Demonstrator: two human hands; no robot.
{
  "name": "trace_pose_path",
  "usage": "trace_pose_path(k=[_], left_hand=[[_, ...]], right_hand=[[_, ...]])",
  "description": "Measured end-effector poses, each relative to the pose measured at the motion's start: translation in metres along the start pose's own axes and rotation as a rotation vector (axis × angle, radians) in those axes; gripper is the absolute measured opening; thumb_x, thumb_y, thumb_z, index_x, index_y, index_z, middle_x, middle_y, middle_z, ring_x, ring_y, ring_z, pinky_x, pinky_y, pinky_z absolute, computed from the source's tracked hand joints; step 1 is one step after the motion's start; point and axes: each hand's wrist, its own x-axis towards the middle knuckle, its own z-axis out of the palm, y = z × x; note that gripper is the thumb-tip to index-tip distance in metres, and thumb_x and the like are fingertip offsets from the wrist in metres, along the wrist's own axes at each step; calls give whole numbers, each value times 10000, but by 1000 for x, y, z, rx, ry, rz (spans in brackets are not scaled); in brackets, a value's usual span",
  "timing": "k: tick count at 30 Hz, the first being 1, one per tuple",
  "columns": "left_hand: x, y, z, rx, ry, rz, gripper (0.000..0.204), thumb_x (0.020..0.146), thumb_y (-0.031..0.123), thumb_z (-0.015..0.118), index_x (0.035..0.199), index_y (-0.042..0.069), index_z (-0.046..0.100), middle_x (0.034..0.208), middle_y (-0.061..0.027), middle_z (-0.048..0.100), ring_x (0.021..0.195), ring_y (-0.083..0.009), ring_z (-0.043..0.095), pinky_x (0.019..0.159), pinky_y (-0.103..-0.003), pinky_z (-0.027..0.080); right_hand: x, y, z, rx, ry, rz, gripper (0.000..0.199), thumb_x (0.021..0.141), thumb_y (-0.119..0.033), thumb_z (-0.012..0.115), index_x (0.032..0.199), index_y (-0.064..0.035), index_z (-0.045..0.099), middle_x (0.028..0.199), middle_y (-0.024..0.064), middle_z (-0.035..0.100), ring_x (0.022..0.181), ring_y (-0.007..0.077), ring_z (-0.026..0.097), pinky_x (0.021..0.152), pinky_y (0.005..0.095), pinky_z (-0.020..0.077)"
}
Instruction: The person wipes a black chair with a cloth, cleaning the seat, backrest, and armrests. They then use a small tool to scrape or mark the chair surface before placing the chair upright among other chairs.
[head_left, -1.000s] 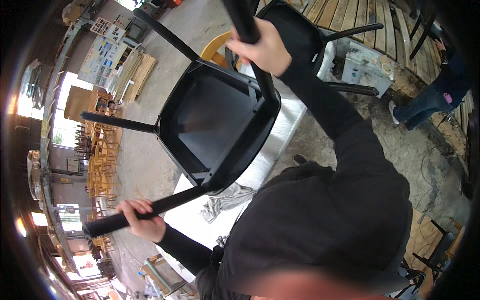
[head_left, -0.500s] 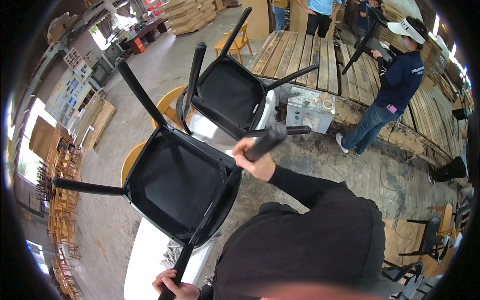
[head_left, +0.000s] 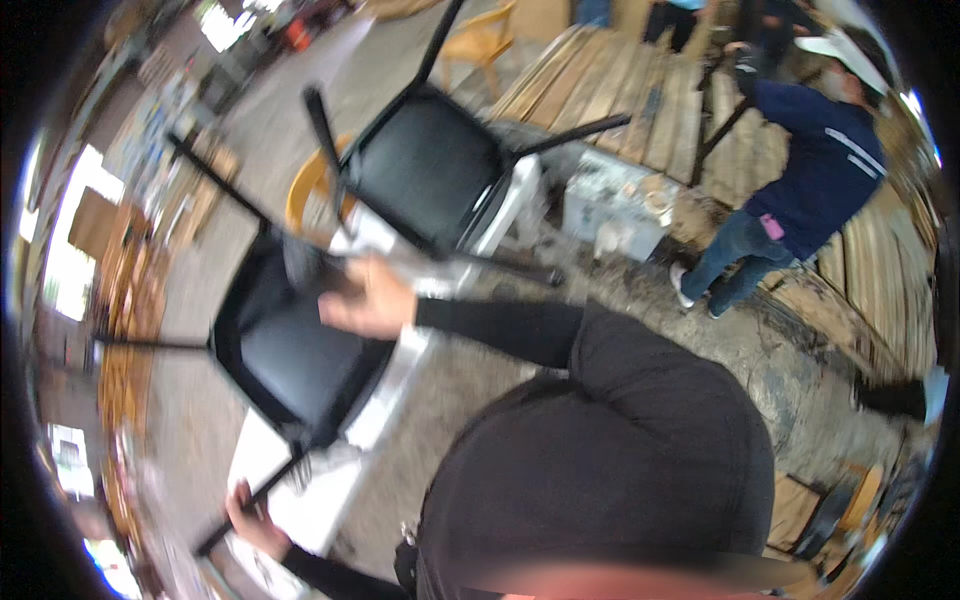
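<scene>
A black chair (head_left: pixel 295 365) is upside down in front of me, its underside facing up, over a white padded surface. My left hand (head_left: pixel 258 522) is closed around its near leg (head_left: pixel 275 478). My right hand (head_left: pixel 372 300) grips another leg (head_left: pixel 312 265) that points up toward me; motion blurs the fingers there. A second black chair (head_left: pixel 430 165), also upturned with its legs in the air, lies just beyond. Neither of my hands touches it.
Yellow wooden chairs (head_left: pixel 480 45) stand behind. A grey metal box (head_left: pixel 615 205) sits by a slatted wooden platform (head_left: pixel 600 85). At right, a person in a navy shirt (head_left: pixel 805 150) handles a dark frame. Stacked chairs (head_left: pixel 135 310) line the left side.
The near chair has shifted left and tilted, with my right hand moving left along with its leg. My left hand has moved left and up. The co-worker has turned and leaned toward the platform.
</scene>
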Motion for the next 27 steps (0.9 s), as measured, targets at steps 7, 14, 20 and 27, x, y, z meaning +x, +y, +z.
trace_pose_path(k=[7, 14, 20, 27], left_hand=[[14, -4, 42, 130, -142, 151, 177, 890, 265, 613, 952, 103, 650, 997, -35, 689, 1001, -145, 609, 792, -460, 478], [-83, -112, -21, 253, -54, 61, 348, 925, 323, 651, 1216, 159, 551, 1245, -27, 614, 1165, -165, 561, 791, -403, 519], [-142, -201, -45, 50, -101, -154, 624, 942, 377, 640, 1464, 226, 335, 1376, -97, 491, 1249, -333, 517, 949, -531, 468], [-157, -248, -49, -161, -146, -330, 681, 972, 365, 586, 1534, 265, 215, 1519, -200, 339, 1376, -370, 389, 1056, -525, 402]], right_hand=[[71, 23, -27, -217, 40, 52, 401, 736, -390, 775, 851, -11, 716, 758, 201, 695, 758, 308, 708, 711, 403, 531], [-82, 81, -33, 17, 92, 36, 214, 811, -164, 777, 800, -42, 601, 682, 26, 582, 653, 93, 539, 644, 275, 467], [-181, 111, -57, -91, -103, -31, 221, 784, -46, 760, 923, -53, 588, 1091, 100, 643, 1100, 203, 593, 946, 334, 451], [-227, 149, -70, -285, -149, 105, 358, 837, -73, 723, 1166, -82, 582, 1269, 121, 587, 1147, 262, 602, 921, 343, 474]])
